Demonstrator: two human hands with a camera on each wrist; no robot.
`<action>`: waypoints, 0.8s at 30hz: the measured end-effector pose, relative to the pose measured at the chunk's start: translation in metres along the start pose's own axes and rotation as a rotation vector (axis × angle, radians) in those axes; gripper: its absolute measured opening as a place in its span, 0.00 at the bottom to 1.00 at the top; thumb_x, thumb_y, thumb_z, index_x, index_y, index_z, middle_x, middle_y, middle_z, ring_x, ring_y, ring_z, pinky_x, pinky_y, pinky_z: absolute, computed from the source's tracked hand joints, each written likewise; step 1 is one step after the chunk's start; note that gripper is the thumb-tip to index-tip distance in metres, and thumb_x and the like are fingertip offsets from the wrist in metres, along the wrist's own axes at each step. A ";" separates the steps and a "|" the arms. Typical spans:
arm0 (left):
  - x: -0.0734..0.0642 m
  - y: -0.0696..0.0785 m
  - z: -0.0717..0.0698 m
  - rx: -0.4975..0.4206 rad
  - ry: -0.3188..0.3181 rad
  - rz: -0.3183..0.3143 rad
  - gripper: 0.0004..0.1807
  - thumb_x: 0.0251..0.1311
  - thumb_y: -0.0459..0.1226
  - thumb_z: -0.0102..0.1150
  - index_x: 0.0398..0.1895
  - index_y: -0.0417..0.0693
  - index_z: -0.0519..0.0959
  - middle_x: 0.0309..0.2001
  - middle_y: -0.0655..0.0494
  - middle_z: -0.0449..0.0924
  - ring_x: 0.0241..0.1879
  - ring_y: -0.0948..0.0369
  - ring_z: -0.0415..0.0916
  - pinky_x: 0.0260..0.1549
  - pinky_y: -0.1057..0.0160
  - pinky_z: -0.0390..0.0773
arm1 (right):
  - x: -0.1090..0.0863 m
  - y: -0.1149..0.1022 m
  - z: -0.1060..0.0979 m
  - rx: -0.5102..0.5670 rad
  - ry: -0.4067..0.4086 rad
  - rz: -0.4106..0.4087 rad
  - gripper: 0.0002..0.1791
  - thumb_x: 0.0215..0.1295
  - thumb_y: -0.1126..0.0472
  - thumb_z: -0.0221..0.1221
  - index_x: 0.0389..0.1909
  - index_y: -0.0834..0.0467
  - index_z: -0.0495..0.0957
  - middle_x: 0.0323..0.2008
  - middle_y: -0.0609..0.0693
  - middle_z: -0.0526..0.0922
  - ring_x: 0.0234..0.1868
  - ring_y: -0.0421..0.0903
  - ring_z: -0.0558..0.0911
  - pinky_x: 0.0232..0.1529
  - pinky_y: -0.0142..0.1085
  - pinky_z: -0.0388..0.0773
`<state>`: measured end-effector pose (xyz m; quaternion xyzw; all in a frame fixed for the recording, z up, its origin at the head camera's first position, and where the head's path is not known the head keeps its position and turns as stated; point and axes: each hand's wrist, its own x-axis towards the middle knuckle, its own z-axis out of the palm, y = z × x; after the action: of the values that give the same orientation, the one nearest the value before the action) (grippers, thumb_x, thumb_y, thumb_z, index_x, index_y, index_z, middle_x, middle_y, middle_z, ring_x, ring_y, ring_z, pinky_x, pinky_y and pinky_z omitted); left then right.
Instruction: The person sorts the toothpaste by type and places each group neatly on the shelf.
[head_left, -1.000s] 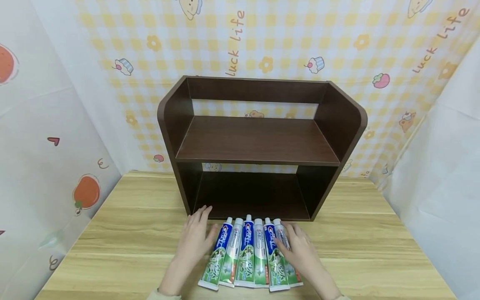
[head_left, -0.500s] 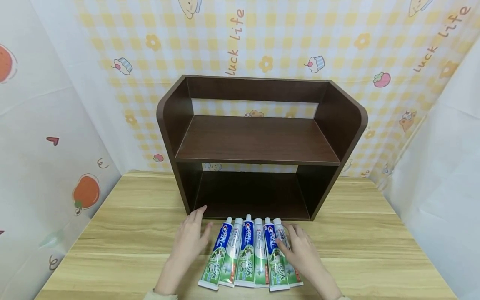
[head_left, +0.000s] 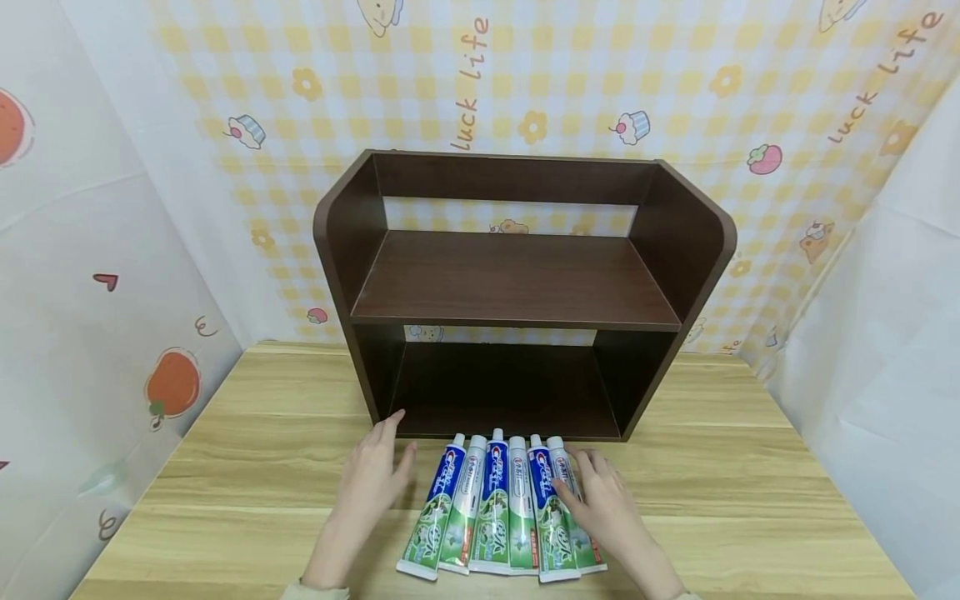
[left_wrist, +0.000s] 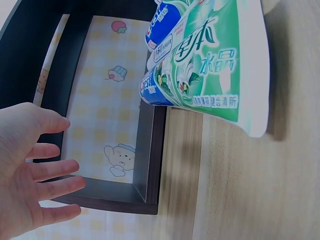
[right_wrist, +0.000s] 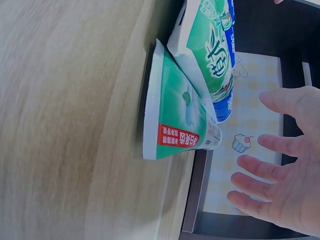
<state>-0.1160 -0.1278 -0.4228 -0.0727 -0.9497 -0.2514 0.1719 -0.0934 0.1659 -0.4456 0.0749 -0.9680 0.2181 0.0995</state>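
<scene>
Several toothpaste tubes lie side by side on the table in the head view, caps toward the shelf. Blue-and-green Crest tubes alternate with silver-and-green ones. The leftmost Crest tube (head_left: 433, 517) has my left hand (head_left: 371, 467) beside it, a gap apart, with fingers spread and nothing held. At the right end, my right hand (head_left: 603, 500) overlaps the last silver-and-green tube (head_left: 581, 533) in this view. The right wrist view shows that hand (right_wrist: 280, 170) with its fingers extended and holding nothing, close to the silver-and-green tube (right_wrist: 180, 115).
A dark brown two-tier shelf (head_left: 517, 323) stands on the wooden table (head_left: 735, 467), just behind the tube caps. Behind it hangs a yellow checked cloth (head_left: 525, 75). White patterned sheets (head_left: 97, 217) close off both sides.
My left hand has drawn a little left and back, away from the leftmost Crest tube. The right hand and the toothpaste tubes stay nearly where they were.
</scene>
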 end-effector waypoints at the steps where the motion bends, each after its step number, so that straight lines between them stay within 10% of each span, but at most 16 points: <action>1: 0.000 0.000 0.000 -0.002 -0.001 -0.003 0.28 0.55 0.38 0.58 0.59 0.37 0.67 0.54 0.37 0.74 0.50 0.41 0.74 0.47 0.41 0.73 | 0.000 0.000 0.000 0.001 0.001 0.000 0.29 0.54 0.53 0.62 0.55 0.62 0.70 0.47 0.60 0.77 0.49 0.57 0.77 0.50 0.53 0.73; 24: 0.001 -0.013 -0.009 -0.029 0.011 -0.051 0.26 0.57 0.38 0.56 0.57 0.34 0.68 0.52 0.34 0.74 0.42 0.40 0.77 0.40 0.46 0.78 | -0.002 0.003 -0.001 0.024 -0.043 0.047 0.30 0.54 0.53 0.62 0.58 0.60 0.69 0.48 0.60 0.76 0.48 0.57 0.77 0.49 0.54 0.73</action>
<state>-0.1168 -0.1434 -0.4212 -0.0498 -0.9465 -0.2699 0.1696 -0.0924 0.1695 -0.4468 0.0580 -0.9686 0.2304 0.0726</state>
